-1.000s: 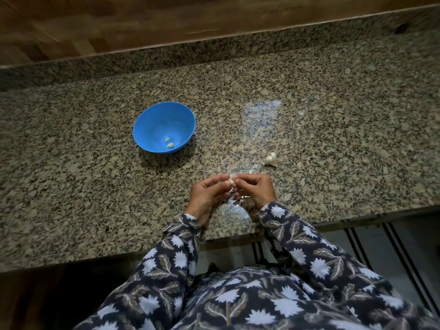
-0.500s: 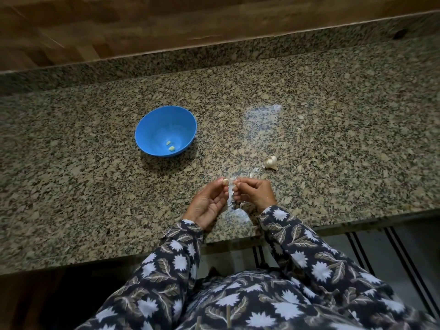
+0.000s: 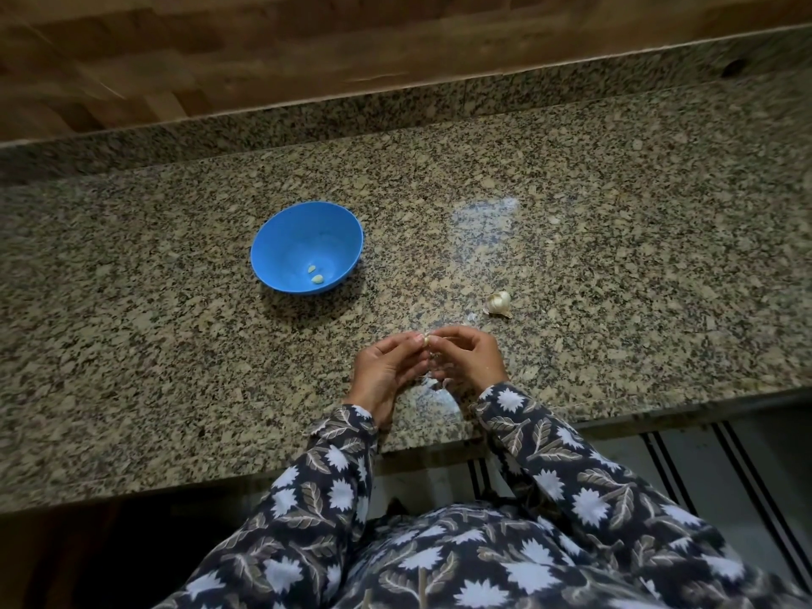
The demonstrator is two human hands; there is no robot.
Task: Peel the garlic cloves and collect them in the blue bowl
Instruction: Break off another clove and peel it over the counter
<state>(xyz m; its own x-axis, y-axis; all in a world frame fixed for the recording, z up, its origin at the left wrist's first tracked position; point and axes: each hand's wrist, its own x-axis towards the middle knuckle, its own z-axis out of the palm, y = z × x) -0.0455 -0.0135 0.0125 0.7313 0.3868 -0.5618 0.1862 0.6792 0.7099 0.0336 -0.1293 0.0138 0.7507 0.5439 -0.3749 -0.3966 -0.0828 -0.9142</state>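
We see the left hand [image 3: 386, 367] and the right hand [image 3: 468, 360] brought together above the near edge of the tabletop [image 3: 615, 257], fingers curled inward. Between their fingertips they pinch one small garlic clove [image 3: 426, 340], pale and mostly hidden by the fingers; we cannot tell how much skin is on it. A pale scrap just below the hands is too blurred for us to name. Both arms wear dark sleeves [image 3: 334, 468] printed with white flowers and leaves. Just far and right of the right hand, a piece of garlic bulb [image 3: 498, 302] lies on the speckled granite, apart from the fingers. Farther off to the left stands the blue bowl [image 3: 281, 239], upright, with two peeled cloves [image 3: 316, 279] lying close together at its bottom. Beyond the tabletop's raised back edge we see a wooden wall [image 3: 219, 59].
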